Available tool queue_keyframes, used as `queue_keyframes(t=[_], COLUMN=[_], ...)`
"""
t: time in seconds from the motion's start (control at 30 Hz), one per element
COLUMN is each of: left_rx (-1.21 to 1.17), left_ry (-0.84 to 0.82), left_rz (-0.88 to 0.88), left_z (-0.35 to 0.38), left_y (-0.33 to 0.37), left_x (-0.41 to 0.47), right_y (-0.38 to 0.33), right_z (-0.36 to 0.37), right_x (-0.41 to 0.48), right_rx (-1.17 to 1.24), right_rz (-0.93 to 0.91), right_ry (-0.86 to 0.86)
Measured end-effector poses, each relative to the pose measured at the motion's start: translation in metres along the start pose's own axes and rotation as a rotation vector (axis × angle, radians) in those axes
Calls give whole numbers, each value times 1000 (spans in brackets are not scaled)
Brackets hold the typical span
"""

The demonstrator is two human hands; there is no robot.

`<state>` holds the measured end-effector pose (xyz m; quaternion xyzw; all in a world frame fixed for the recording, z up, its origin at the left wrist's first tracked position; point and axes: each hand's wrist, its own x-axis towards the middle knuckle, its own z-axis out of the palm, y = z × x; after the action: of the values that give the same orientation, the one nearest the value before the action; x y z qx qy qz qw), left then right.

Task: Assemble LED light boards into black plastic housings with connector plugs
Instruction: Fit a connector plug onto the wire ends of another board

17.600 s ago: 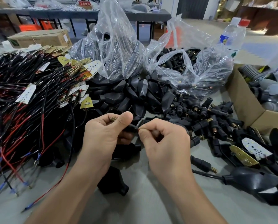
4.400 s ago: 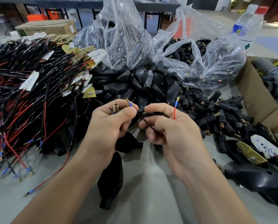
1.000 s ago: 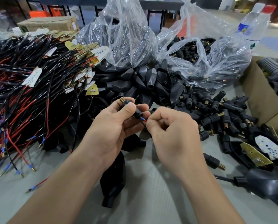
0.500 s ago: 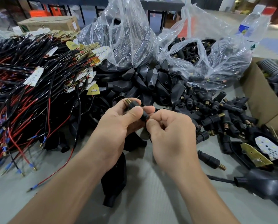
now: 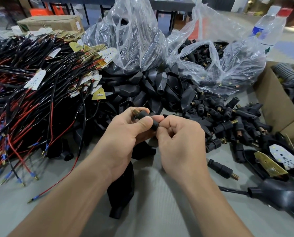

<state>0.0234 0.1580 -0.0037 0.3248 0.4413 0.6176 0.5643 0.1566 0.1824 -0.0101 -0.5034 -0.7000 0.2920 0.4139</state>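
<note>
Connector plug (image 5: 147, 119), black with a brass threaded tip, is sitting at centre frame, and I am holding it raised above the grey table (image 5: 159, 211). My left hand (image 5: 124, 135) is curling thumb and fingers round its body. My right hand (image 5: 180, 142) is pinching its lower end, fingers bent tight. Black housings (image 5: 151, 84) are lying heaped just behind, wired LED boards (image 5: 35, 79) are filling the left, and loose plugs (image 5: 228, 124) are spreading at right.

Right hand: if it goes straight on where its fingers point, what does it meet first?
The connector plug held by the left hand; the right hand seems to pinch its near end.
</note>
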Motion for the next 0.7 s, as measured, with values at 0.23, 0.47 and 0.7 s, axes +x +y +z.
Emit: queue_keyframes(t=[0.23, 0.47, 0.7], left_rx=[31, 13, 20], left_ry=[32, 50, 62], left_rz=[-26, -22, -21], left_z=[-3, -1, 2], left_y=[6, 4, 2], left_x=[2, 1, 0], right_y=[-9, -6, -5], right_z=[-1, -3, -1], right_x=[-5, -7, -5], right_rx=[124, 60, 66], right_rz=[59, 29, 23], right_ry=[6, 52, 33])
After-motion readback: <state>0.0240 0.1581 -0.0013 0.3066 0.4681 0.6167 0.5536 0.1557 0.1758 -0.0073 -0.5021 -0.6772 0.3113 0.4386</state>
